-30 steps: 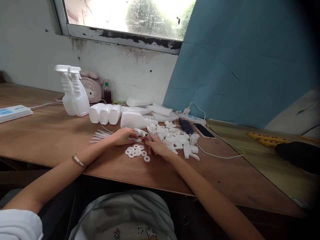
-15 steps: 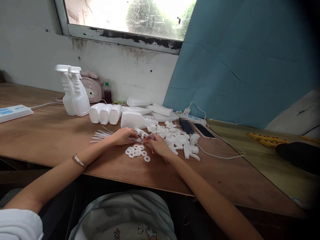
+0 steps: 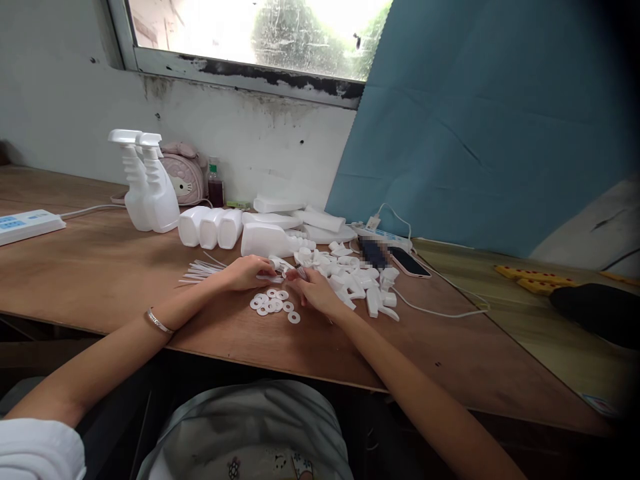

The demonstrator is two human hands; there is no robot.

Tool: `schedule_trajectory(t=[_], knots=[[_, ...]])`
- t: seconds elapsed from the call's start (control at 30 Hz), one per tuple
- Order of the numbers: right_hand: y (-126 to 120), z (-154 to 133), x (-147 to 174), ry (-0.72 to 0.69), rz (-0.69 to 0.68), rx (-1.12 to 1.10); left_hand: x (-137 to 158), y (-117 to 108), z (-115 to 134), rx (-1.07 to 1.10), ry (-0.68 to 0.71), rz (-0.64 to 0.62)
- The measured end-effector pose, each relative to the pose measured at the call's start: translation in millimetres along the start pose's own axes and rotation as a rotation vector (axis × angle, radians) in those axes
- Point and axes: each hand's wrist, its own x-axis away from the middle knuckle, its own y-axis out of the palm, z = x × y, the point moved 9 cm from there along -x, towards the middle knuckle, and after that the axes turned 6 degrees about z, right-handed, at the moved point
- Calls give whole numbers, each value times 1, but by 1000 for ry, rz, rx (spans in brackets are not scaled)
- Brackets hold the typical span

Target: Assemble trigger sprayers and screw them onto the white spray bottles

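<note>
My left hand (image 3: pixel 251 272) is closed on a white trigger spray head (image 3: pixel 281 265). A thin pale strip, maybe a tube, shows just under its fingertips. My right hand (image 3: pixel 317 290) is beside the spray head with bent fingers drawn together; what they hold, if anything, I cannot make out. Flat white ring washers (image 3: pixel 270 303) lie loosely on the table in front of both hands. Behind my left wrist is a bunch of thin white tubes (image 3: pixel 199 270). A heap of white trigger spray heads (image 3: pixel 357 275) lies to the right and behind my right hand.
Two white spray bottles with heads (image 3: pixel 150 187) stand at the left. Several white bottles (image 3: pixel 267 240) lie along the back. A pink bag (image 3: pixel 185 177) and a small dark bottle (image 3: pixel 215 190) are by the wall. A phone (image 3: pixel 409 261), white cable and power strip (image 3: pixel 30 225) lie on the table (image 3: pixel 115 287).
The fingers of my right hand have shifted slightly, their tips now a little higher and to the right. My left hand and the things on the table have stayed put.
</note>
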Motion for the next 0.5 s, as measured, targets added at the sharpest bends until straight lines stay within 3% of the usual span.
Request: schedule_trajectory(t=[0.23, 0.5], knots=[[10, 1, -1, -34, -81, -1, 1, -1, 1, 9, -12, -6], [12, 5, -4, 2, -86, -61, 0, -3, 4, -2, -6, -8]])
